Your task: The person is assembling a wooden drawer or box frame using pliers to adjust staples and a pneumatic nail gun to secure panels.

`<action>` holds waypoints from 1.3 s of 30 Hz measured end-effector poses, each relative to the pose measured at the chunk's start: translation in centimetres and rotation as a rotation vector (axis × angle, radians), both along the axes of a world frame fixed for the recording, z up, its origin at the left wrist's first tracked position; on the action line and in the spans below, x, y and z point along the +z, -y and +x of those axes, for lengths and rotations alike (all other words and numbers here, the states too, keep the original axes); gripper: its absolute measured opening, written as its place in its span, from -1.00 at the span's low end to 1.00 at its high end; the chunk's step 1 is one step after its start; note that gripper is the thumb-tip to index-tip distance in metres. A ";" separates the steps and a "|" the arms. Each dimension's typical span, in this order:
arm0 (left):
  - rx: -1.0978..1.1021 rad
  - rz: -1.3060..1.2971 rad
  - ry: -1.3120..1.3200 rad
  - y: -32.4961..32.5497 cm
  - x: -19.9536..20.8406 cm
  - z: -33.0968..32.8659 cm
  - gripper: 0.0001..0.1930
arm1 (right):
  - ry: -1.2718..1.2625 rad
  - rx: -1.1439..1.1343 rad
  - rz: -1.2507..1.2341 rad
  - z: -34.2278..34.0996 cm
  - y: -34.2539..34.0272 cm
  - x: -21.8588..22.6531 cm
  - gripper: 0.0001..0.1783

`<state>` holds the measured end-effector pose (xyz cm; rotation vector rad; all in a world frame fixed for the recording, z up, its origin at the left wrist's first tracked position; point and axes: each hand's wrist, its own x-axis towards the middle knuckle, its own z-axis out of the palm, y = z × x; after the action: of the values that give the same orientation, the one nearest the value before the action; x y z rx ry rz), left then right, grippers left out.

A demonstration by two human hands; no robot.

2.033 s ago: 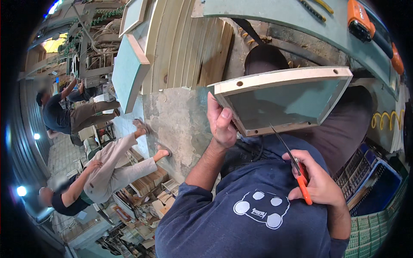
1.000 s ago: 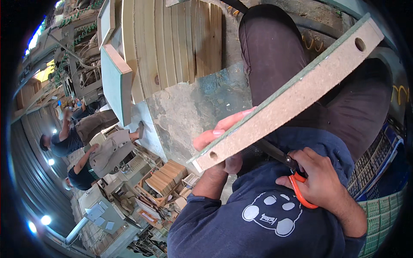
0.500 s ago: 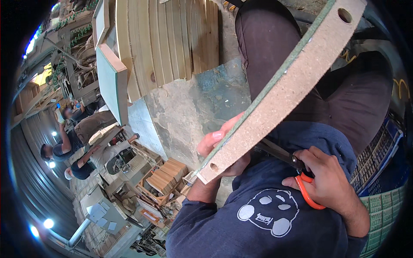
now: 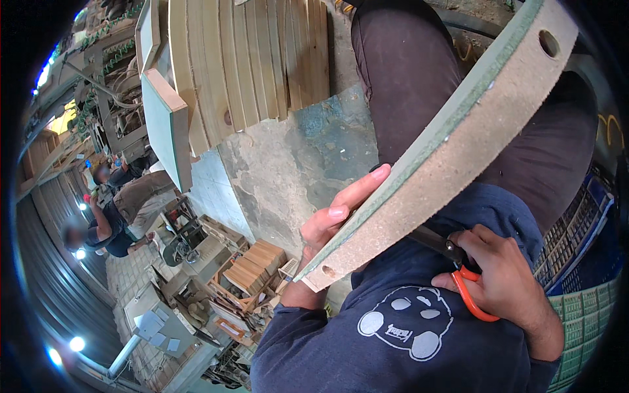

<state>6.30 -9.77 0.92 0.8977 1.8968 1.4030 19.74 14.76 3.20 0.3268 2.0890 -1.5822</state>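
Observation:
A long chipboard panel point(image 4: 432, 167) slants from beside my left forearm to the upper right, its bare edge facing me. Green covering lines one face, and a round hole shows near each end. My left hand point(image 4: 331, 219) grips its lower end, with fingers on the green side; the rest of the hand is hidden behind the board. My right hand point(image 4: 501, 265) is closed around scissors point(image 4: 473, 301) with orange handles, held in front of my dark blue shirt. Their dark blades point toward the board and pass partly out of sight behind its edge.
Several wooden panels point(image 4: 249, 62) stand stacked at the far side, beside a light green panel point(image 4: 160, 124). Worn concrete floor point(image 4: 275, 157) lies below. A wooden crate point(image 4: 246, 278) holds blocks at left. Blue and green plastic crates point(image 4: 586, 321) sit at right. People point(image 4: 108, 219) work farther left.
The board has tilted, showing more of its green face, and its upper end has shifted right. My left fingers have moved up along it. My right hand and the scissors are nearly still.

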 end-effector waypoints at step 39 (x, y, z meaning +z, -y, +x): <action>-0.083 -0.209 -0.214 -1.6 -0.1 -0.6 -0.54 | -0.055 -0.126 0.067 0.6 1.8 0.4 -0.41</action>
<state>5.70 -8.14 0.84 1.0429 2.0929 1.0723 20.38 12.95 3.63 0.4508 2.2062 -1.6112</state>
